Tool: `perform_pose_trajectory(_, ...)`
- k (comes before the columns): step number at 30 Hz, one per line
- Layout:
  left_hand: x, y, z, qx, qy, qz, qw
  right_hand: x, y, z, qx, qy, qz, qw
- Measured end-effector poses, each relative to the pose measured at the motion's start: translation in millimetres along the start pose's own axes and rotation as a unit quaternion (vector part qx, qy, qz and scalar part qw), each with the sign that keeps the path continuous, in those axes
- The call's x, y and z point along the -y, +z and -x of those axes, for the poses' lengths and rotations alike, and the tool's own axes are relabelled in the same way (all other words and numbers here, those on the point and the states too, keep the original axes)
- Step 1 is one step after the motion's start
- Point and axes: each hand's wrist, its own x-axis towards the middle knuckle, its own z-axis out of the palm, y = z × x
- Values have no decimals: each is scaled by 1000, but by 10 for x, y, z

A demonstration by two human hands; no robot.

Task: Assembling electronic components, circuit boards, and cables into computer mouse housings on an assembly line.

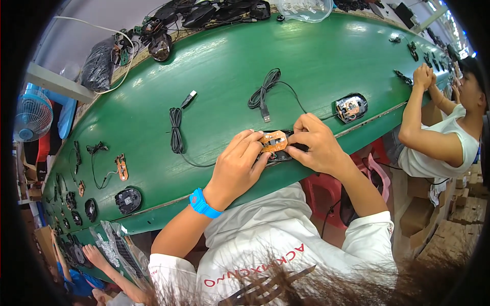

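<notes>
Just in front of me, at the near edge of the table, an orange-brown circuit board (277,140) lies over a black mouse base (282,156). My left hand (239,159), with a blue band at its wrist, is closed on the board's left side, thumb at the near edge. On the other side my right hand (317,145) has its fingers and thumb closed around the right end of the mouse base, close to the board. The fingers partly cover the base. A black cable (176,130), coiled and with a USB plug, runs toward my left hand.
Another coiled cable (264,92) leads to an opened mouse (351,108) at right. Leftward lie a black mouse shell (128,200), a loose board (121,167) and several mouse parts. Bagged parts (98,65) line the far edge. A co-worker (439,122) works at right; another person's hand (95,255) is at lower left.
</notes>
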Motion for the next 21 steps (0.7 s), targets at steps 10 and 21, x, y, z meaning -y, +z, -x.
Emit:
perform_pose_trajectory(10,28,-19,18,11,23,-2,1000,-38,55,49,-59,-19,4,998)
perform_pose_trajectory(21,29,-138,-71,56,51,-16,997,104,10,105,-100,-30,4,995)
